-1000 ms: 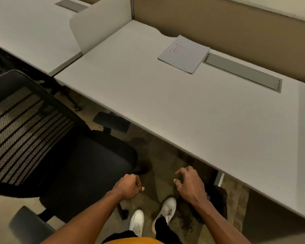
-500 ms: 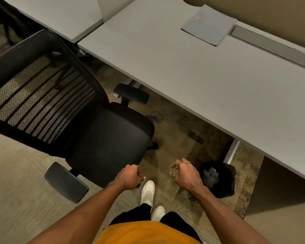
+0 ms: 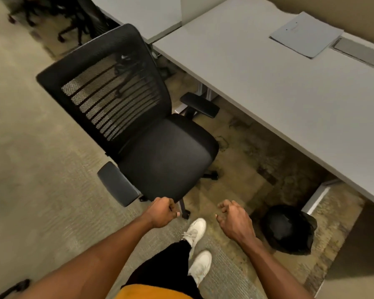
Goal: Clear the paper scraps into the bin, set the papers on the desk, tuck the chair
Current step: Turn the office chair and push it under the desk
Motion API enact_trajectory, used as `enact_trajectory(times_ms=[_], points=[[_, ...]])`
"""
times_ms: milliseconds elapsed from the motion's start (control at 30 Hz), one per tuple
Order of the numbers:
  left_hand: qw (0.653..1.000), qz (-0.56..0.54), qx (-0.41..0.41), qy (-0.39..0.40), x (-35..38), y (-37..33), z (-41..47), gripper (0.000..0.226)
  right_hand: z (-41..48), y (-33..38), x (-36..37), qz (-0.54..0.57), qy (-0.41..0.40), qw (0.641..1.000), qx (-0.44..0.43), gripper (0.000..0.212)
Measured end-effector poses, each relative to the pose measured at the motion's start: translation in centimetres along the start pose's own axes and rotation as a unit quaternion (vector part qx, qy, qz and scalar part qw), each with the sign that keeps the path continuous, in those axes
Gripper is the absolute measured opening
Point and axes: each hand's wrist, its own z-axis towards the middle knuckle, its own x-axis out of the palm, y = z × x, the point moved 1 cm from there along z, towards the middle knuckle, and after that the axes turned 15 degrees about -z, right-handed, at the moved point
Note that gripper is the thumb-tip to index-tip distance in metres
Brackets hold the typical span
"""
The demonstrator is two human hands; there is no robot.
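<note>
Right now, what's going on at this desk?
A person stands over a black office chair that sits pulled out from the desk, not tucked. Both hands are empty: the left hand is loosely curled near the seat's front edge, the right hand hangs half open. The papers already lie on the desk, and the black bin stands on the floor beneath its edge.
</note>
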Motion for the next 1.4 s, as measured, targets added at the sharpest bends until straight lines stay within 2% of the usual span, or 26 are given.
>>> enact_trajectory(times_ms=[233,433,700,833,1033,1300,1400], points=[[0.999,-0.021,-0.015,-0.034,-2.4,5.3,-4.5,0.024,-3.2,5.3,3.7,0.006,0.024,0.999,-0.040,0.040],[0.997,-0.047,-0.004,-0.057,-5.1,9.5,-7.2,0.021,-4.2,10.8,5.8,-0.007,0.014,0.997,-0.078,0.040],[0.999,-0.020,0.010,-0.044,-12.2,16.3,-8.5,0.023,-4.6,20.9,7.6,-0.007,0.004,0.998,-0.065,0.037],[0.998,-0.010,0.030,-0.049,-16.9,19.2,-8.5,0.019,-4.9,26.3,8.4,0.006,-0.002,0.999,-0.046,0.046],[0.998,-0.001,0.045,-0.039,-22.2,22.7,-9.1,0.017,-4.9,33.3,9.3,0.023,-0.021,0.999,-0.033,0.047],[0.998,-0.018,0.034,-0.057,-26.1,24.7,-7.5,0.020,-2.9,36.6,9.7,0.007,-0.002,0.999,-0.038,0.054],[0.996,-0.042,0.036,-0.069,-27.9,24.1,-6.0,0.033,-0.9,36.7,9.6,0.003,0.010,0.999,-0.040,0.064]])
